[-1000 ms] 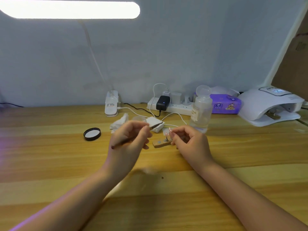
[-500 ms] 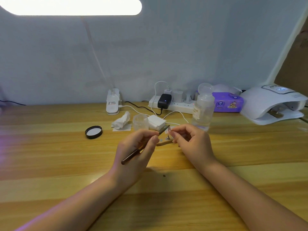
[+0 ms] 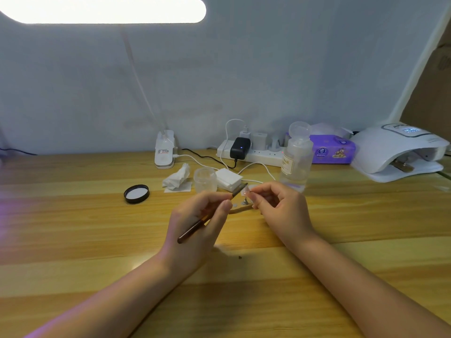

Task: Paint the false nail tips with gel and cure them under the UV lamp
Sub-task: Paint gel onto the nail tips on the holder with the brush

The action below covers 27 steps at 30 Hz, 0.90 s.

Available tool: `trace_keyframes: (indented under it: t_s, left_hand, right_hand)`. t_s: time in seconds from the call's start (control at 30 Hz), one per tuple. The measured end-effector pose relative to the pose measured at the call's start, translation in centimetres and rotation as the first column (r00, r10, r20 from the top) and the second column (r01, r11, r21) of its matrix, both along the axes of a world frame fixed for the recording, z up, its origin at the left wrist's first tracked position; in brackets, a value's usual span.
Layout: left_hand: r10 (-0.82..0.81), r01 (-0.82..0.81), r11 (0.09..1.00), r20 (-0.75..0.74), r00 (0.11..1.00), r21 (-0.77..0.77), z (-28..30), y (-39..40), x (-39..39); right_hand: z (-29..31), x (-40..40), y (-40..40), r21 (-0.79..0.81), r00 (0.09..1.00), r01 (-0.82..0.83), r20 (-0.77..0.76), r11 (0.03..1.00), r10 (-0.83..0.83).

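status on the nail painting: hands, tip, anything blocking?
Left hand grips brush, bristles at nail tip. Right hand pinches the tip's holder. UV lamp far right, path unblocked.

Beyond the fingertips: white power strip [image 3: 256,153] with black adapter [image 3: 240,148] plugged in, purple wet-wipe pack [image 3: 333,150] to its right. Left of the fingers: crumpled tissue [image 3: 177,178], black jar lid [image 3: 136,194] further left. Desk lamp base [image 3: 164,152] behind the tissue.
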State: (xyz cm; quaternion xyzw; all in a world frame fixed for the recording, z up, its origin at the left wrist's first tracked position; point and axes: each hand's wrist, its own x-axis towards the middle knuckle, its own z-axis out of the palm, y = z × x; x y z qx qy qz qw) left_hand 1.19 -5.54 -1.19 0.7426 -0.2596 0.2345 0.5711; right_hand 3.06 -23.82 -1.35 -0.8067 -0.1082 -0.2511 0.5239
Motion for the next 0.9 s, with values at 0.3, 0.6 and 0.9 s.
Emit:
trace_keyframes:
  t_s: [0.3, 0.6, 0.9]
  left_hand:
    - [0.007, -0.006, 1.000, 0.027, 1.000, -0.003, -0.06, 0.34, -0.09]
    - [-0.009, 0.007, 1.000, 0.074, 0.997, 0.019, 0.04, 0.30, -0.07]
    - [-0.064, 0.058, 0.996, 0.089, 0.994, 0.068, 0.03, 0.40, 0.15]
  right_hand:
    - [0.09, -0.08, 0.04, 0.001, 1.000, 0.001, 0.000, 1.000, -0.001]
    - [0.07, -0.01, -0.09, 0.077, 0.999, -0.005, -0.033, 0.997, 0.007]
    - [0.06, 0.11, 0.00, 0.135, 0.999, 0.014, -0.054, 0.991, -0.007]
